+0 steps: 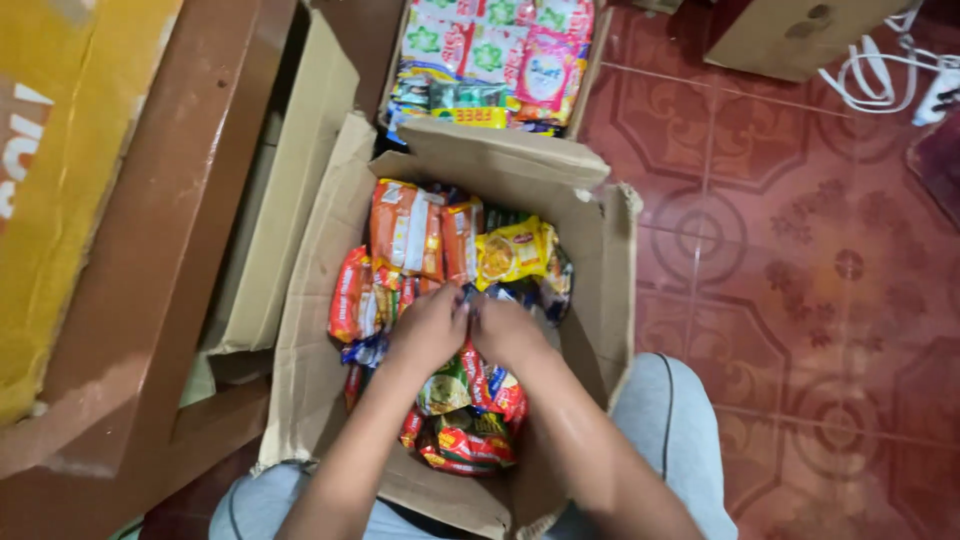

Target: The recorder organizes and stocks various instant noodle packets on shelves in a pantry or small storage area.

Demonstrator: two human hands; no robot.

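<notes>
An open cardboard box (610, 270) stands on the floor between my knees, filled with colourful snack and noodle packets. My left hand (430, 325) and my right hand (508, 332) are both down in the middle of the box, fingers curled together on a dark packet (470, 297) among the pile. Orange packets (405, 228) lie at the far left of the box, a yellow packet (510, 252) at the far right, and red and green packets (470, 435) near me, under my forearms.
A second cardboard box (592, 62) of pink, green and white sachets stands beyond the first. A brown wooden frame (150, 270) and a yellow panel (60, 170) rise on the left. Red patterned floor tiles (800, 260) spread right, with another carton (790, 35) and white cables (890, 70).
</notes>
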